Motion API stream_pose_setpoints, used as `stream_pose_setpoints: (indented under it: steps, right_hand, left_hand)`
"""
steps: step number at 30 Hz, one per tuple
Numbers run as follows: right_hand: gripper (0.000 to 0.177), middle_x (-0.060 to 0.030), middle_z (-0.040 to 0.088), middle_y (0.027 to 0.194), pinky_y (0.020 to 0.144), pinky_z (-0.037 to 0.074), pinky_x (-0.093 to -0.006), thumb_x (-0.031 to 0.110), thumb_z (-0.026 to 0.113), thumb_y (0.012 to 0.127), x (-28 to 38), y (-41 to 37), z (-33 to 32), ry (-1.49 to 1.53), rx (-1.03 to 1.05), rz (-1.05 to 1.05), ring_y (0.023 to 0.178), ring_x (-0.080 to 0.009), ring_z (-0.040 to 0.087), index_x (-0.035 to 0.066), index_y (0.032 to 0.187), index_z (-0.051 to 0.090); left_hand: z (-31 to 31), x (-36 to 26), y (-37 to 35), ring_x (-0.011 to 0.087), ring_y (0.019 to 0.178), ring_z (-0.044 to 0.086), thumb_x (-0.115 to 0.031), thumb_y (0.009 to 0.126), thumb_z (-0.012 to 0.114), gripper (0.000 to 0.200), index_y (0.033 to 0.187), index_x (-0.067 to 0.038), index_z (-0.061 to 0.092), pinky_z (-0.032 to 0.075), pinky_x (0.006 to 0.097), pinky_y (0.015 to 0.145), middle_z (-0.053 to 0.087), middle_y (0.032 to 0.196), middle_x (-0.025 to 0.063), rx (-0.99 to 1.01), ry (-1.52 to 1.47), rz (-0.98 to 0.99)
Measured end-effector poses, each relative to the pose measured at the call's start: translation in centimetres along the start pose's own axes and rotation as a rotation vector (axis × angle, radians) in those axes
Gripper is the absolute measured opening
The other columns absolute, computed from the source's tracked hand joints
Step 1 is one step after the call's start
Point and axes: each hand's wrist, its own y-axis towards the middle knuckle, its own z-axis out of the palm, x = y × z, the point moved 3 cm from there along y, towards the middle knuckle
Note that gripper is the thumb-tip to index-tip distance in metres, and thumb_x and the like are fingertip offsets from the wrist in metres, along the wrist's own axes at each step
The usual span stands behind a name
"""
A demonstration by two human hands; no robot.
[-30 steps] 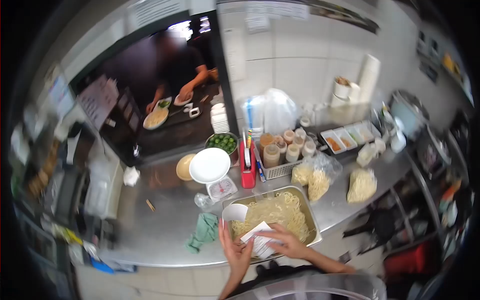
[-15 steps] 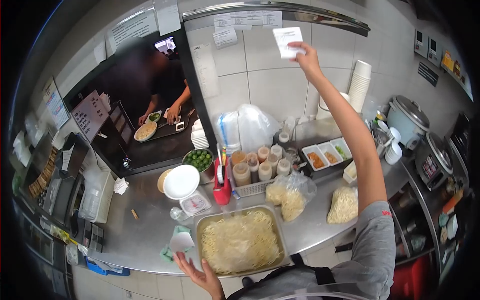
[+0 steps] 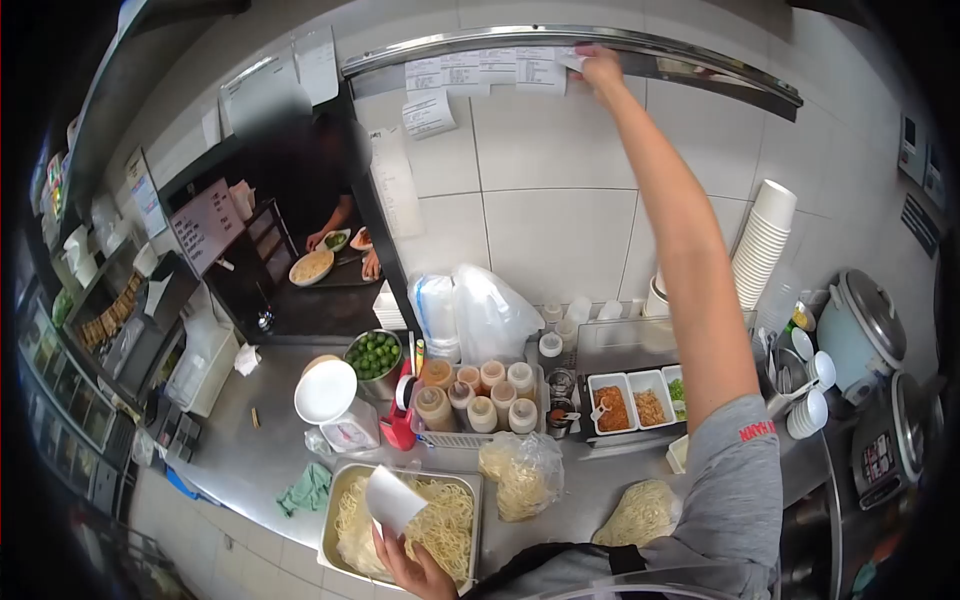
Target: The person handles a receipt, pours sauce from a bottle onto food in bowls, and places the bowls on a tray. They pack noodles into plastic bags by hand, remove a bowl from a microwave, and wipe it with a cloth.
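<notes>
High on the wall, my right hand pinches a white paper slip against the metal rail. Other printed slips hang from that rail just left of my fingers. Low in the view, my left hand holds a blank-looking white piece of paper upright by its lower edge. This hand is over a metal tray of noodles, and the paper covers part of the noodles.
Behind the tray stand a scale with a white bowl, a red tape dispenser, a basket of sauce bottles and limes. Bagged noodles lie to the right. Beyond the hatch, a person's hand is near bowls.
My right hand has gone up with its slip to the rail. My left hand and its white paper are now over the noodle tray instead of beside it. The camera view has shifted.
</notes>
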Motion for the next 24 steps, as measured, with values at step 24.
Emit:
stream_pose_setpoints:
  steps: [24]
  right_hand:
    - [0.047, -0.0172, 0.060, 0.109, 0.091, 0.043, -0.0391, 0.035, 0.066, 0.071, -18.4, -13.3, -61.1, -1.386, -0.130, 0.280, 0.105, -0.0324, 0.055, 0.007, 0.108, 0.062]
  left_hand:
    - [15.7, -12.0, -5.6, 0.0294, 0.088, 0.056, 0.007, 0.073, 0.064, 0.029, 0.101, -0.001, 0.062, 0.045, 0.0341, 0.078, 0.059, 0.099, 0.0148, 0.558, -0.235, 0.438]
